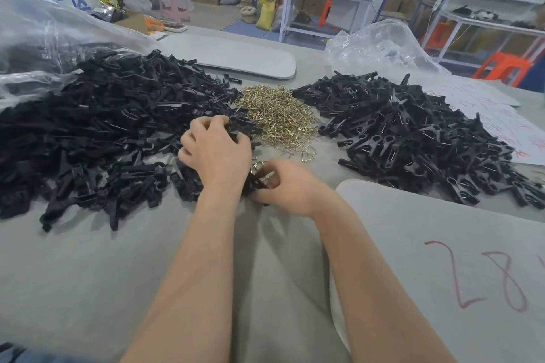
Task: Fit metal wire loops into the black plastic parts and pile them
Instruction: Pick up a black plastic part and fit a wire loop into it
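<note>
A big heap of black plastic parts [97, 127] covers the left of the table. A second heap of black parts [407, 132], with wire showing in them, lies on the right. Between them sits a pile of brass-coloured wire loops [277, 115]. My left hand [215, 150] reaches over the inner edge of the left heap, its curled fingers gripping black parts there. My right hand [283, 186] pinches a black part with a wire loop [256, 183] just in front of the loop pile, close under my left wrist.
Grey cloth covers the table [118, 274]. A grey board marked with red digits [457, 259] lies at the front right, another grey board [236, 56] at the back. Clear plastic bags [380, 44] lie behind both heaps. Shelves, stools and cartons stand beyond the table.
</note>
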Tool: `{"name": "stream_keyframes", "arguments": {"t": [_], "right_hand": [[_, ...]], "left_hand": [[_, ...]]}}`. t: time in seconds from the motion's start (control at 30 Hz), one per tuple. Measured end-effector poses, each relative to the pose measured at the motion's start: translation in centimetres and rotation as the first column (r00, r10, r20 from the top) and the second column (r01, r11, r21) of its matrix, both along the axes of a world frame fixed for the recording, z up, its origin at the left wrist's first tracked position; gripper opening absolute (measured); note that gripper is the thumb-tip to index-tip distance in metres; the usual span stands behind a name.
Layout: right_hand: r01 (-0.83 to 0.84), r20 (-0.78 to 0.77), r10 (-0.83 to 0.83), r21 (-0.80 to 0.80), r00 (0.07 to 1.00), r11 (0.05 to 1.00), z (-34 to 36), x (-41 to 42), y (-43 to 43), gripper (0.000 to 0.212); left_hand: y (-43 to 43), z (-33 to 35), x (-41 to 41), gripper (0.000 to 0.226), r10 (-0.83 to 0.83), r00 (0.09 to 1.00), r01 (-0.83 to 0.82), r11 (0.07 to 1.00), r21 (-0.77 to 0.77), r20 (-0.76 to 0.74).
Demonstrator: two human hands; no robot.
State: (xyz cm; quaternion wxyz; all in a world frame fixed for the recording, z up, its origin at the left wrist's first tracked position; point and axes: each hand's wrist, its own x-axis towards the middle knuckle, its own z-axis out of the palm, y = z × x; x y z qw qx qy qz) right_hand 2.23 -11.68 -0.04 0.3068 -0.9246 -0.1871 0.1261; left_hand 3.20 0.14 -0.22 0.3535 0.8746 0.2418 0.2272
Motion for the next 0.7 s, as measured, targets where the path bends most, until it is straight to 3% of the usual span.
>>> {"name": "stream_keyframes", "arguments": {"t": [0.17, 0.23, 0.3, 0.4, 0.43, 0.5, 0.7], "right_hand": [[0.114, 0.243, -0.059, -0.219, 0.968, 0.969, -1.2, -0.3, 1.4, 0.020], [0.157, 0.246, -0.133, -0.082, 0.960, 0.984, -1.0, 0.1, 0.9, 0.014], [0.235, 0.180, -0.278, 0.231, 0.943, 0.944, -0.4, 0.8, -0.2, 0.013], [0.289, -0.085, -0.314, 0.658, 0.946, 0.695, 0.3, 1.2, -1.8, 0.010], [0.299, -0.153, -0.277, 0.717, 0.949, 0.629, 0.3, 1.1, -2.1, 0.010], [0.313, -0.211, -0.238, 0.748, 0.948, 0.585, 0.2, 1.1, -2.5, 0.020], [0.257, -0.179, -0.186, 0.737, 0.966, 0.625, 0.3, 1.0, -2.5, 0.015]], "left_hand": [[-0.4, 0.3, 0.1, 0.024, -0.038, 0.981, 0.063, 0.989, -0.131, 0.189], [-0.4, 0.4, 0.1, 0.020, -0.056, 0.951, 0.120, 0.974, -0.194, 0.305], [-0.4, 0.6, 0.3, 0.018, -0.122, 0.923, 0.235, 0.930, -0.283, 0.366], [-1.1, 0.8, 0.2, 0.020, -0.393, 0.866, 0.497, 0.749, -0.439, 0.308], [-1.5, 0.7, 0.1, 0.020, -0.472, 0.831, 0.555, 0.657, -0.510, 0.295], [-2.1, 0.5, 0.1, 0.024, -0.531, 0.792, 0.583, 0.513, -0.630, 0.301], [-1.8, 0.3, 0.5, 0.008, -0.454, 0.833, 0.515, 0.426, -0.744, 0.317]]}}
